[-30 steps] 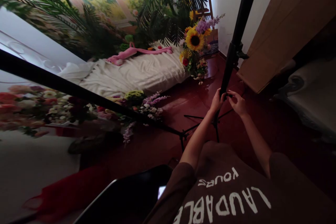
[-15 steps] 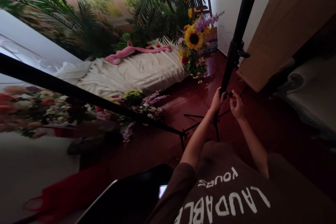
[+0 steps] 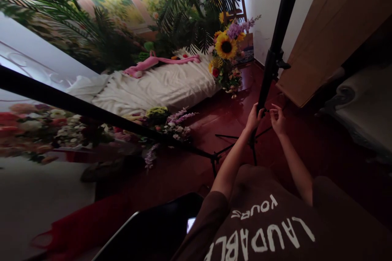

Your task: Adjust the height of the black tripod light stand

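Note:
A black light stand (image 3: pixel 278 32) leans in front of me, its tripod legs (image 3: pixel 252 147) spread on the floor. My left hand (image 3: pixel 253 119) is wrapped around the lower part of its pole. At the same height, my right hand (image 3: pixel 277 120) has its fingertips pinched at a small dark knob (image 3: pixel 266 111) on the pole's side. The knob is partly covered by the fingers. Higher up, a second clamp knob (image 3: pixel 283 64) sticks out from the pole.
Another black stand (image 3: pixel 92 112) slants across the left side. Behind it lie flowers (image 3: pixel 69 130) and a white-draped bench (image 3: pixel 159 85) with a pink plush toy (image 3: pixel 150 63). Sunflowers (image 3: pixel 226 45) stand beyond. A wooden panel (image 3: pixel 324 36) is at right, a dark screen-like object (image 3: pixel 153 228) below.
My right hand has shifted very slightly to the right at the knob. My left hand keeps its grip on the pole, and the stand stays in place.

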